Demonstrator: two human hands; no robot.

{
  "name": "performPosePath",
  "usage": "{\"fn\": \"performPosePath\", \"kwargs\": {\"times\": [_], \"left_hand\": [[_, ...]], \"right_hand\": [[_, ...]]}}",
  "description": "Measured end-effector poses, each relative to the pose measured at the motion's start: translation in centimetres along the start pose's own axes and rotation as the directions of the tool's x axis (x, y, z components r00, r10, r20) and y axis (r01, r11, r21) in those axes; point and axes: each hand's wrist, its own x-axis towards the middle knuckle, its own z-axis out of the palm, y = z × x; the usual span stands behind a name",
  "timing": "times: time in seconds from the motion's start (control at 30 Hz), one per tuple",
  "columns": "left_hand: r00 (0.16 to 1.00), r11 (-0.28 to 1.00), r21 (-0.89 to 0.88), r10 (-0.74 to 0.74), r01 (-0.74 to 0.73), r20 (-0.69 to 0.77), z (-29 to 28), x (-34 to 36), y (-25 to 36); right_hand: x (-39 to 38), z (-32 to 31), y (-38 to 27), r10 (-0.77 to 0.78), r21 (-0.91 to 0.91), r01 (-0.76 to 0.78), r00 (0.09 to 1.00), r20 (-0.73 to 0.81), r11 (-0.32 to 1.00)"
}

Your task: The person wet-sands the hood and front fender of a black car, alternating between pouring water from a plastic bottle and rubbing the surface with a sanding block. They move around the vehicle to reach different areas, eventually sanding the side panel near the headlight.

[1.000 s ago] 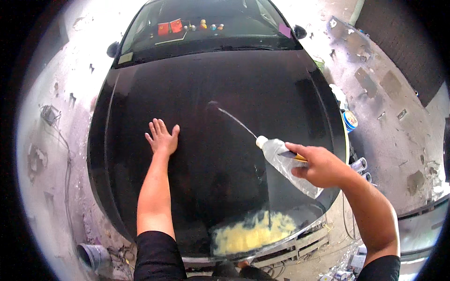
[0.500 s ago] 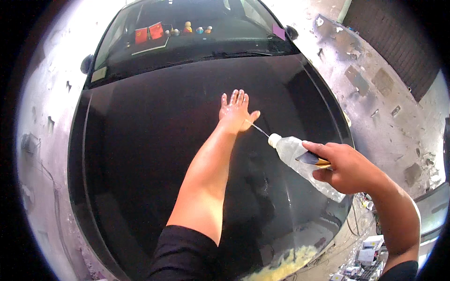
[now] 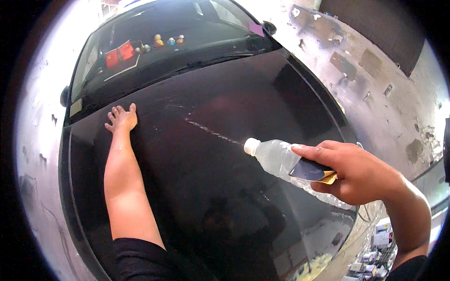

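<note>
My left hand (image 3: 123,119) lies spread on the far left part of a black car hood (image 3: 187,182), just below the windshield. It holds nothing. In my right hand (image 3: 351,168) is a clear plastic squeeze bottle (image 3: 274,158) with a white cap, tilted toward the hood. A thin jet of water (image 3: 213,133) shoots from the cap up and left across the hood. Pinched against the bottle in the same hand is a folded dark sheet with a yellow-tan back, like sandpaper (image 3: 311,171). The fingers on the bottle's underside are partly hidden.
Behind the windshield (image 3: 187,28) stand small red flags (image 3: 119,54) and several little figurines. A yellowish patch (image 3: 316,268) marks the hood's front edge. Boxes and cans (image 3: 375,257) sit on the floor at lower right. A stained grey floor (image 3: 370,89) runs along the car's right side.
My left hand has moved left across the hood, out of the water jet, which now lands on the hood. The bottle has shifted slightly left in the picture. The view has turned a little.
</note>
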Motion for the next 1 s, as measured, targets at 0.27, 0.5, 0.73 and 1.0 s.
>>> {"fn": "performPosePath", "kwargs": {"times": [0.27, 0.5, 0.73, 1.0], "left_hand": [[0.863, 0.864, -0.023, 0.503, -0.502, 0.042, 0.9, -5.9, 13.5], [0.577, 0.578, 0.027, 0.809, -0.816, 0.113, 1.5, -16.8, 21.5], [0.315, 0.314, 0.035, 0.939, -0.949, 0.134, -0.6, -20.3, 9.5], [0.867, 0.867, 0.026, 0.498, -0.498, 0.016, -1.6, -15.7, 5.0]], "right_hand": [[-5.6, 0.2, 1.2, 0.194, -0.005, -0.194, 0.981, 0.002, 0.981], [-9.9, 0.5, 1.4, 0.285, -0.044, -0.282, 0.957, 0.059, 0.958], [-11.4, 0.8, -0.2, 0.302, 0.036, -0.311, 0.941, 0.155, 0.95], [-16.9, 2.0, -1.1, 0.274, 0.122, -0.293, 0.95, 0.151, 0.948]]}}
